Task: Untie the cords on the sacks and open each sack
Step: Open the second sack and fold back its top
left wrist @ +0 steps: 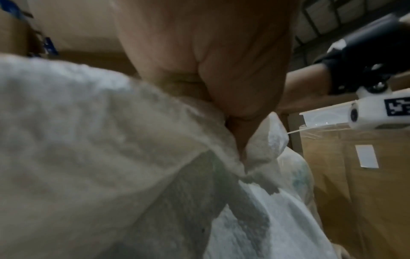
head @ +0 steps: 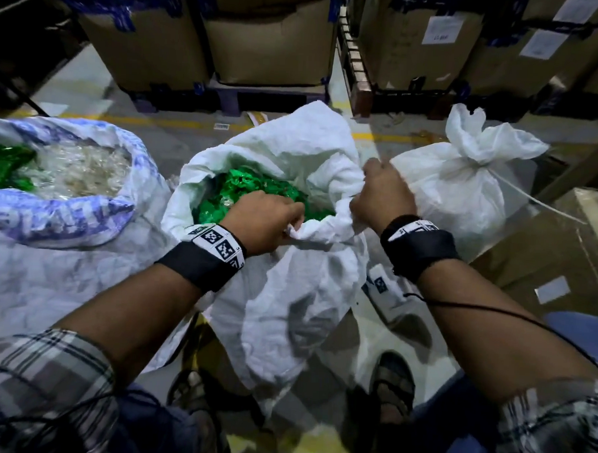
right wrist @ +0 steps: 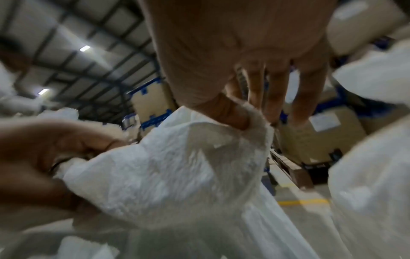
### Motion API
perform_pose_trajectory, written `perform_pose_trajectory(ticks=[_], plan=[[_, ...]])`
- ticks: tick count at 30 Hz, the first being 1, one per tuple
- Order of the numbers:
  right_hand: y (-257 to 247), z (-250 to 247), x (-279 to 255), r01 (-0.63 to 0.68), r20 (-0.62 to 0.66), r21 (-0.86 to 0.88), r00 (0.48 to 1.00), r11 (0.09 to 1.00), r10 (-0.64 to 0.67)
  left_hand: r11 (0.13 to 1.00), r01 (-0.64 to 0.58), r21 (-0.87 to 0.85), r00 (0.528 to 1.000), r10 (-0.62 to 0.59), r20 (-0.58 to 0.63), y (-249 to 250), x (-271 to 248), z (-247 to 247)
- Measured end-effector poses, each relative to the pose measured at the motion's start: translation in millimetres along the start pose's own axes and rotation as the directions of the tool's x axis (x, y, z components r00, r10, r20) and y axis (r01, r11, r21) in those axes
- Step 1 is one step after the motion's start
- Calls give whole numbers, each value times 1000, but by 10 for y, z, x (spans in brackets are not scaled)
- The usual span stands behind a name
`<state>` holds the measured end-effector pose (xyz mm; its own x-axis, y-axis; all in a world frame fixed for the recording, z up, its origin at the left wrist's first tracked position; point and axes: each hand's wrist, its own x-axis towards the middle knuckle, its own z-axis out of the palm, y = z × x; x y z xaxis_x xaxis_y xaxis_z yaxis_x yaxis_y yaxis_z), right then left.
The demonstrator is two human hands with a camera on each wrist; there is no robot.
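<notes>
The middle white sack (head: pixel 294 150) stands open, with green plastic scraps (head: pixel 258 190) showing inside. My left hand (head: pixel 277 218) grips the near rim of its mouth, the fabric bunched in curled fingers (left wrist: pixel 235 133). My right hand (head: pixel 378 188) holds the right rim; in the right wrist view its thumb (right wrist: pixel 230 113) and a finger pinch the fabric edge while the other fingers stay straight. Left of it, a blue-printed sack (head: pixel 61 212) is open, holding clear and green plastic. At the right, a white sack (head: pixel 463 189) is tied at the neck by a white cord (head: pixel 538 202).
Cardboard boxes (head: pixel 271 36) on pallets line the back, beyond a yellow floor line (head: pixel 131 119). A large carton (head: pixel 563 258) stands close on the right, beside the tied sack. My sandalled feet (head: pixel 391 384) are just below the middle sack.
</notes>
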<state>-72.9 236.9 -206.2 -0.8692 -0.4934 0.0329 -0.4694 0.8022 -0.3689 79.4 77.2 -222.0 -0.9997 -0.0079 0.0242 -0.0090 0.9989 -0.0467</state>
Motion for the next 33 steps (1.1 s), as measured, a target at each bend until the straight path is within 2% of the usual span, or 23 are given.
perform_pose_trajectory(ticks=[3,4,5,7,9,11,13,14,15,16,17,18,19,20,23,24,25,27,28,29,31,32,33], plan=[[-111,8,-37,-55,148,182,989,982,28,995,-70,75,997,71,-8,13,-24,-1],[-132,18,-33,-36,124,197,992,980,12,991,-92,94,996,93,-11,21,-27,2],[-128,30,-20,25,47,147,998,989,-32,988,-111,104,993,113,-16,38,-28,6],[-134,34,-26,137,-104,-48,984,989,-142,983,-148,112,988,152,-33,90,-28,17],[-121,59,28,191,-128,-124,970,974,-207,976,-183,115,981,190,-50,144,-34,30],[-150,13,65,132,-64,-28,989,991,-133,971,-212,112,973,221,-72,174,-37,50],[-106,-56,121,-33,-1,236,999,971,35,968,-214,133,967,229,-109,133,-31,17],[-79,-120,128,-141,76,368,990,919,121,972,-190,135,966,209,-150,67,-30,-23],[-39,-174,153,-268,188,453,961,850,202,980,-154,128,964,177,-196,-23,-35,-69],[-20,-211,190,-409,320,625,911,664,260,986,-111,127,963,138,-232,-125,-50,-113],[-17,-213,182,-499,430,779,866,379,257,988,-65,142,959,101,-263,-233,-68,-148],[-32,-228,132,-539,519,825,842,171,149,987,-20,162,953,68,-294,-333,-85,-170],[-26,-245,102,-576,566,817,811,26,149,982,22,186,943,42,-331,-419,-101,-179],[-2,-199,145,-572,569,819,802,-45,183,974,67,218,933,16,-358,-486,-114,-185],[24,-230,190,-516,507,856,817,-46,275,925,214,313,888,-51,-457,-689,-178,-126],[42,-258,201,-506,486,862,823,-7,295,912,265,311,874,-92,-476,-771,-219,-95],[86,-267,197,-510,501,859,811,-56,303,904,318,286,868,-156,-471,-843,-264,-63],[183,-186,165,-579,580,813,792,-66,190,883,419,213,877,-333,-347,-912,-316,-18],[173,-142,143,-629,613,776,770,45,180,869,453,198,881,-403,-248,-900,-308,-14],[159,-84,126,-615,577,749,788,247,215,858,472,201,881,-450,-150,-866,-275,-21],[118,-2,100,-432,367,535,893,726,261,850,478,221,863,-501,61,-756,-174,-74],[149,38,145,-373,238,456,926,808,293,863,459,212,849,-496,182,-697,-122,-115],[150,53,155,-353,173,452,936,820,307,891,419,173,841,-453,295,-647,-78,-152]])
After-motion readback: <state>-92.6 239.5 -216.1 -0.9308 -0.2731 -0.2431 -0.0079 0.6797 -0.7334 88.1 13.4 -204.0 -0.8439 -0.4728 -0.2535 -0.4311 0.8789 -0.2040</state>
